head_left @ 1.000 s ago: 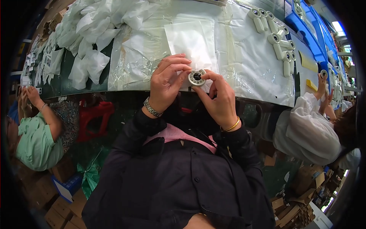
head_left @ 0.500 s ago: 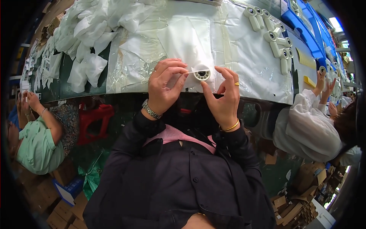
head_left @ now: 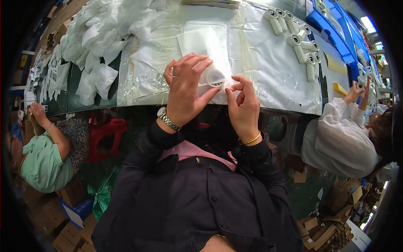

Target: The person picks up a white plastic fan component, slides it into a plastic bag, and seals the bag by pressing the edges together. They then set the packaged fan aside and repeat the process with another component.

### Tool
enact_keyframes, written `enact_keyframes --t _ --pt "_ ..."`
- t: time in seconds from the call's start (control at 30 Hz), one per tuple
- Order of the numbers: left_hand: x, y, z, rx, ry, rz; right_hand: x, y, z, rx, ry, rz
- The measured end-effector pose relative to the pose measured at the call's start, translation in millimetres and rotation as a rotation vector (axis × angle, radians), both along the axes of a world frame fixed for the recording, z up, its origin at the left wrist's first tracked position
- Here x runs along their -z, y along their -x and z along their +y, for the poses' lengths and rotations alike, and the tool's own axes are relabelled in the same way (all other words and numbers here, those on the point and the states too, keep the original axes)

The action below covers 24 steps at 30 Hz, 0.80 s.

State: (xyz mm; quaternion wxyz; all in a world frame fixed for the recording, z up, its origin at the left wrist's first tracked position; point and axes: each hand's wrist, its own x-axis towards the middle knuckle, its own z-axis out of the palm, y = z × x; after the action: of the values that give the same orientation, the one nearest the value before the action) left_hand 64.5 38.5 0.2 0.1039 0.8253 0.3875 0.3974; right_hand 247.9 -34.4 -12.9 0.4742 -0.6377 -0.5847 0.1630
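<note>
A white handheld fan with a round head [head_left: 216, 83] lies at the table's near edge, mostly inside a white translucent bag [head_left: 206, 44]. Only the lower rim of its head shows past the bag's mouth. My left hand [head_left: 187, 86] hovers over its left side, fingers stretched and apart, the thumb tip against the rim. At the right corner of the bag's mouth, my right hand [head_left: 244, 103] pinches the bag's edge between thumb and forefinger, the other fingers curled.
Several white handheld fans [head_left: 299, 46] lie at the right, near blue bins [head_left: 331, 29]. White bagged items [head_left: 98, 40] are heaped at the left. A flat stack [head_left: 210, 3] sits at the far edge. Co-workers sit on both sides; a red stool [head_left: 105, 138] stands lower left.
The bag's mouth has come down over most of the fan's head. My left hand has shifted right and its fingers have spread; my right hand has moved slightly down, its fingers closing on the bag's edge.
</note>
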Motion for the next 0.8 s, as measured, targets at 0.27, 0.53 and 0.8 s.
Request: enact_keyframes --t 0.27,0.53,0.8 --pt "7.9 -8.8 19.8 -0.275 -0.065 0.13 -4.4 -1.3 -5.0 -0.055 0.062 0.146" --pt "0.6 -12.1 11.2 -0.26 0.162 0.082 -0.3 -7.4 -8.3 0.002 0.055 0.117" --pt "12.4 20.8 -15.1 -0.025 0.538 -0.238 10.0 -7.3 -5.8 0.098 -0.092 0.026"
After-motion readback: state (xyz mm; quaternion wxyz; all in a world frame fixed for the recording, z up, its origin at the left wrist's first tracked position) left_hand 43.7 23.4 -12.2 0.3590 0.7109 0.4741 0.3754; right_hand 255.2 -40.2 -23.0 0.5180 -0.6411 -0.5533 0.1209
